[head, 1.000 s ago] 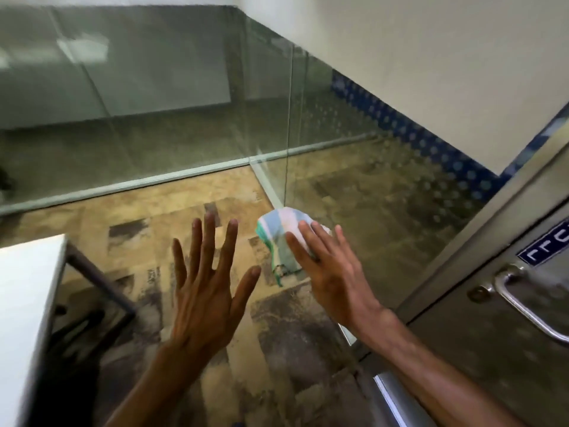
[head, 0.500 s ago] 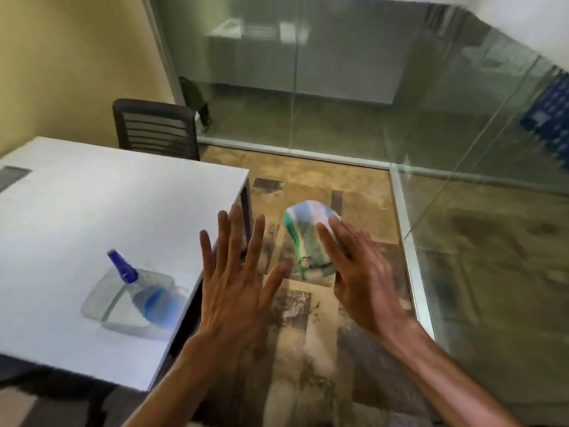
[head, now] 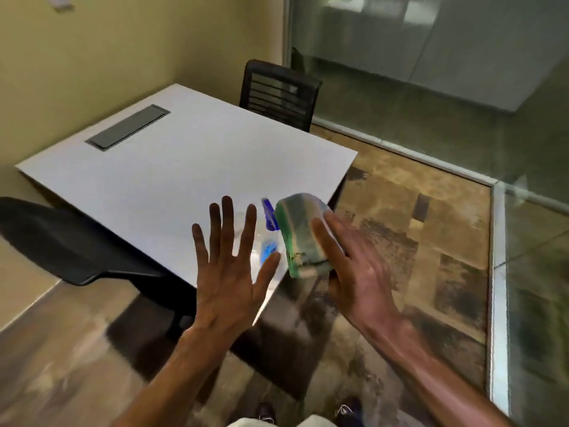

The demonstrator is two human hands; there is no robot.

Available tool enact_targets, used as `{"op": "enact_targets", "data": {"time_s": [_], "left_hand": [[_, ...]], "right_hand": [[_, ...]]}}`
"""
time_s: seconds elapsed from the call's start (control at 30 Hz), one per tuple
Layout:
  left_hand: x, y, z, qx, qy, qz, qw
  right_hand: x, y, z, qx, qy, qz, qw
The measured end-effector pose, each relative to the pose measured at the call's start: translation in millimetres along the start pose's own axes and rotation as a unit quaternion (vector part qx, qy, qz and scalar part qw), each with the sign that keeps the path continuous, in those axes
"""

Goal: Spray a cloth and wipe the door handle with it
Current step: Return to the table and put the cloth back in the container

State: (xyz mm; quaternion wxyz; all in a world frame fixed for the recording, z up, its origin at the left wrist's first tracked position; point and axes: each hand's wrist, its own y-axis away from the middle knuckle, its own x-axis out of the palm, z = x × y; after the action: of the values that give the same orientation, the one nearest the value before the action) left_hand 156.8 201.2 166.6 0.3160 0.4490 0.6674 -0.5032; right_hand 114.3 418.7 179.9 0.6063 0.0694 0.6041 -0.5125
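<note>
Head view: a folded green-striped cloth [head: 303, 237] is gripped by the right hand [head: 360, 272] beyond the white table [head: 172, 167] corner. The left hand [head: 229, 272] is spread wide, holding nothing, before a blurred spray bottle [head: 268, 241] on the table.

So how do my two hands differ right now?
The left hand is empty, fingers spread wide, palm facing away; the right hand holds a folded green-striped cloth, fingers together against it. The left hand is in front of the spray bottle on the white table; the right is over the floor. Both are bare and raised.
</note>
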Motion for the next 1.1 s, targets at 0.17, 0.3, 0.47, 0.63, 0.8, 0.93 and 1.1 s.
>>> {"op": "enact_targets", "data": {"time_s": [0.17,0.3,0.47,0.63,0.8,0.93,1.1], "left_hand": [[-15.0,16.3,47.7,-0.046,-0.006,-0.032,0.998],[-17.9,20.4,75.0,-0.073,-0.016,-0.058,0.996],[-11.5,13.7,96.0,-0.107,-0.009,-0.075,0.991],[-2.6,-4.6,110.5,-0.142,0.081,-0.063,0.984],[3.2,-28.8,121.9,-0.187,0.227,0.006,0.956],[2.9,-54.8,142.5,-0.255,0.377,0.103,0.884],[11.5,-96.6,182.7,-0.212,0.389,0.227,0.867]], "right_hand": [[38.4,-22.5,40.2,-0.041,-0.031,0.006,0.999],[65.4,-36.8,54.8,-0.078,-0.044,0.035,0.995],[104.3,-56.5,55.5,-0.134,-0.035,0.051,0.989],[140.5,-69.2,41.0,-0.201,-0.036,0.028,0.978],[169.3,-78.9,23.3,-0.257,-0.054,0.033,0.964],[187.5,-89.7,14.8,-0.297,-0.040,0.039,0.953],[199.9,-108.2,12.1,-0.338,-0.046,0.061,0.938]]}}
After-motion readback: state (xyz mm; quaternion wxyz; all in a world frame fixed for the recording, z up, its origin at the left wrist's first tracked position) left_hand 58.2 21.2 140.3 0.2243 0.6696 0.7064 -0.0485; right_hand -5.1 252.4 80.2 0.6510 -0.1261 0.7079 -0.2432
